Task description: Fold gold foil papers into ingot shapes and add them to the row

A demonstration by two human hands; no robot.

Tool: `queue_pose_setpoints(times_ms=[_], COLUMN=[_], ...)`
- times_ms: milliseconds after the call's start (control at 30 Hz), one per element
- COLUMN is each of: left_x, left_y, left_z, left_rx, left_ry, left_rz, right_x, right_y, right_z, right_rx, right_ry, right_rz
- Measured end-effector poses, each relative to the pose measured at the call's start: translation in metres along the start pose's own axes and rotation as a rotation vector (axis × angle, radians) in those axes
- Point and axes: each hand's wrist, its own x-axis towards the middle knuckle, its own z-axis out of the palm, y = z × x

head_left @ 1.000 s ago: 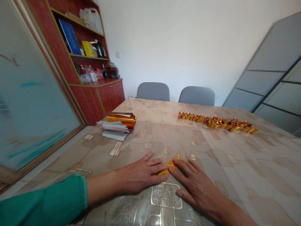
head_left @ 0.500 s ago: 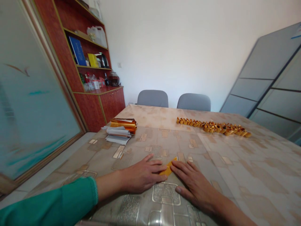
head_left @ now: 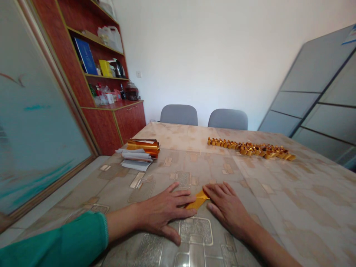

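Note:
A small folded piece of gold paper (head_left: 199, 199) lies flat on the patterned table between my two hands. My left hand (head_left: 164, 207) is open, palm down, with fingers spread; its fingertips press the paper's left end and its thumb rests apart on the table. On the other side, my right hand (head_left: 226, 204) lies low over the paper's right end, fingers close together and pressing its upper edge. Its thumb is apart from the fingers, beside the paper's lower edge. The fingers partly cover both ends of the paper.
A gold foil roll (head_left: 143, 147) and a stack of white-backed sheets (head_left: 136, 159) lie at the left. Folded gold pieces (head_left: 250, 148) form rows at the back right. Two grey chairs (head_left: 178, 115) stand behind the table (head_left: 306, 207); a red cabinet (head_left: 101, 126) is left.
My left thumb has swung out away from the paper. My right fingers have drawn closer together and shifted along the paper's upper right edge. The view has turned slightly.

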Motion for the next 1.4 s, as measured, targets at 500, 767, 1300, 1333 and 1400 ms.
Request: queue_pose_setpoints(times_ms=[500,767,1300,1333,1400], left_x=[-0.002,-0.003,-0.013,-0.014,-0.015], left_y=[0.002,0.005,0.008,0.008,0.008], left_z=[0.0,0.001,-0.008,-0.008,-0.008], left_rx=[-0.027,0.005,0.008,0.024,0.049], left_ry=[0.028,0.043,0.08,0.074,0.054], left_rz=[-0.006,0.0,0.013,0.023,0.039], right_x=[-0.018,-0.015,0.033,0.032,0.029], right_y=[-0.004,0.005,0.005,0.005,0.005], right_z=[-0.014,-0.026,-0.016,-0.017,-0.018], right_rx=[0.103,0.225,0.29,0.311,0.356], right_ry=[-0.134,0.02,-0.117,-0.109,-0.083], right_rz=[-0.11,-0.169,-0.121,-0.111,-0.106])
